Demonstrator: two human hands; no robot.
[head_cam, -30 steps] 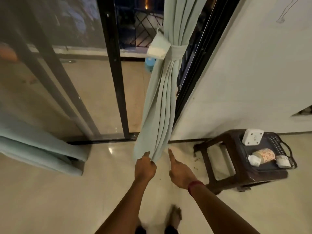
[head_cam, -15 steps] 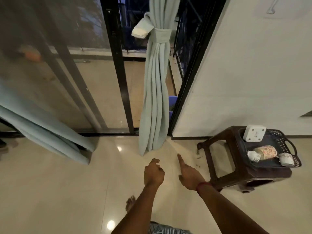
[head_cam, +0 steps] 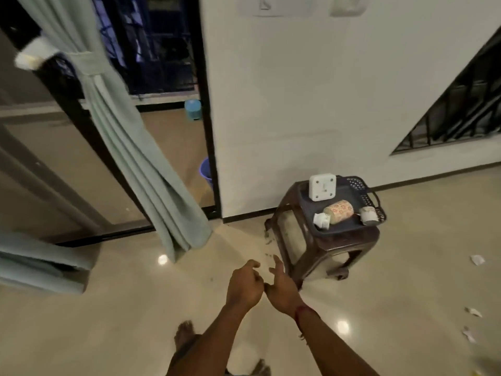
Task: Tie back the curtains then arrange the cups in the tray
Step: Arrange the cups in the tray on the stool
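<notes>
Curtain (head_cam: pixel 141 164): gathered and cinched by its matching tie-back (head_cam: pixel 86 65), hanging clear of the doorway. Tray (head_cam: pixel 336 226): dark, on a brown stool (head_cam: pixel 325 248); a floral cup (head_cam: pixel 340 211) and two small white cups (head_cam: pixel 322 220) lie toppled, awaiting arrangement. Left hand (head_cam: pixel 244 287) and right hand (head_cam: pixel 282 290): side by side, loosely curled, empty, short of the stool.

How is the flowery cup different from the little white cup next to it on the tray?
The flowery cup is bigger and cream with red flowers; the little white cup is smaller and looks plain white. The flowery cup sits mid-tray; the white cup is at the near left edge. Both lie tipped over, touching, in the dark tray on the stool.
</notes>
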